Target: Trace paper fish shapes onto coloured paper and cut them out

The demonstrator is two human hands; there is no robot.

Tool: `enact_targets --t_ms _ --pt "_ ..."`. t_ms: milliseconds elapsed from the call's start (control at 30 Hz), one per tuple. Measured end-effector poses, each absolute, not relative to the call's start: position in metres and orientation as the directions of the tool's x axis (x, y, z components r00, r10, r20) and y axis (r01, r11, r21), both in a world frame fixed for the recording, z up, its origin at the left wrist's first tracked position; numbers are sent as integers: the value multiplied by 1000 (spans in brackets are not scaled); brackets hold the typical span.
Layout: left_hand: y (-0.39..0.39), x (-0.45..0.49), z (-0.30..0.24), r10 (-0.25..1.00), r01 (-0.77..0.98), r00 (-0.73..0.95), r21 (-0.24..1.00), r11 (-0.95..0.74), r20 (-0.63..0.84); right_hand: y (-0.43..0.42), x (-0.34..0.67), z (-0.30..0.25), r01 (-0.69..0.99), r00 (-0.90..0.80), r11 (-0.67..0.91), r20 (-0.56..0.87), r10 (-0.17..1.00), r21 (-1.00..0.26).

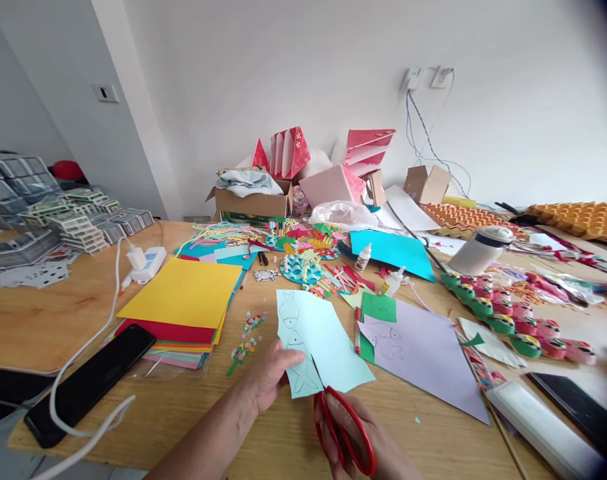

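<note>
My left hand (273, 373) pinches a sheet of light blue paper (331, 333) by its left part, thumb on top. Pencil-drawn fish outlines run down that side of the sheet. In my right hand (363, 433) are red-handled scissors (348, 437), their blades at the sheet's lower edge. A cut runs up into the paper beside the lower fish drawing. To the right lies a lilac sheet (428, 353) with a pencil drawing, and a green paper piece (378, 307) sits at its upper left. Left of my hand are small decorated paper cutouts (243, 350).
A stack of coloured paper topped with yellow (183, 291) and a black phone (91, 383) with a white cable lie left. Glue bottles (364, 257), paper fish and a cardboard box (253, 203) stand behind. Rows of painted figures (513, 317) and a white box (543, 427) are right.
</note>
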State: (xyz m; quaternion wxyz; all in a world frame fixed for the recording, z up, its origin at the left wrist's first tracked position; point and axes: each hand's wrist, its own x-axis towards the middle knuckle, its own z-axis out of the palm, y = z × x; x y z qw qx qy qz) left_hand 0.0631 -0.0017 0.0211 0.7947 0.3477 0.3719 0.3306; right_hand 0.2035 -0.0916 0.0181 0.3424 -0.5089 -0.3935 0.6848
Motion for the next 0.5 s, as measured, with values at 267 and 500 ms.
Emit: enact_targets --t_ms 267,500 --pt "-4 65 21 776 -276 521 791 546 -354 -87 194 20 -70 -150 -406 -393 907 -911" --pt "-4 65 22 773 -319 529 763 563 -350 -88 188 26 -15 -94 -392 -389 917 -920"
